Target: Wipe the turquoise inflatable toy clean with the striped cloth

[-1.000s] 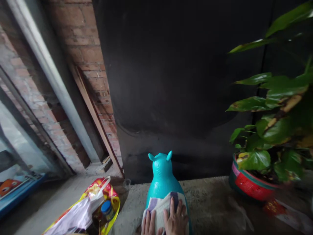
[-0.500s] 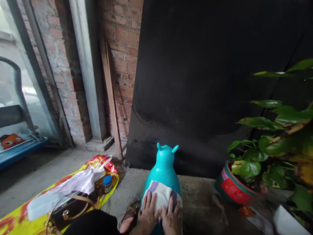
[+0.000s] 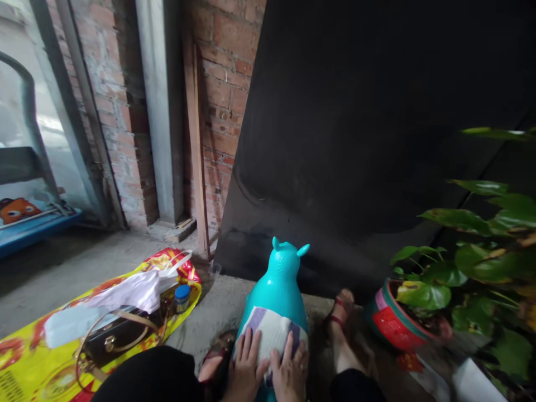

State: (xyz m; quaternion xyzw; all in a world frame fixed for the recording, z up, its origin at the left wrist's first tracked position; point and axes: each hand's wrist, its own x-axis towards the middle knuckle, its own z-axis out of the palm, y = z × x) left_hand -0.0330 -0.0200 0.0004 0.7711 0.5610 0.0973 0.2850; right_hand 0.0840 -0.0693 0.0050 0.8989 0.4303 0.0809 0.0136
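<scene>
A turquoise inflatable animal hopper (image 3: 278,290) with small ears stands on the floor between my legs, its head facing away from me. Over its back lies a white cloth (image 3: 268,329) with purple stripes. Both palms press on that cloth: my left hand (image 3: 246,365) on its left side, fingers spread, and my right hand (image 3: 290,365) on its right side, fingers also apart. A ring shows on a finger of the right hand. The lower part of the hopper is hidden by my hands and the frame's edge.
On the left, a yellow bag (image 3: 33,363) lies on the floor under a handbag (image 3: 117,340), a pale cloth (image 3: 129,290) and a blue-lidded jar (image 3: 182,297). A potted plant (image 3: 397,318) stands right. Behind is a black panel (image 3: 355,139). My sandalled foot (image 3: 344,310) rests right of the hopper.
My right leg and sandalled foot have come into sight right of the hopper. The view has shifted slightly. Both hands stay flat on the cloth.
</scene>
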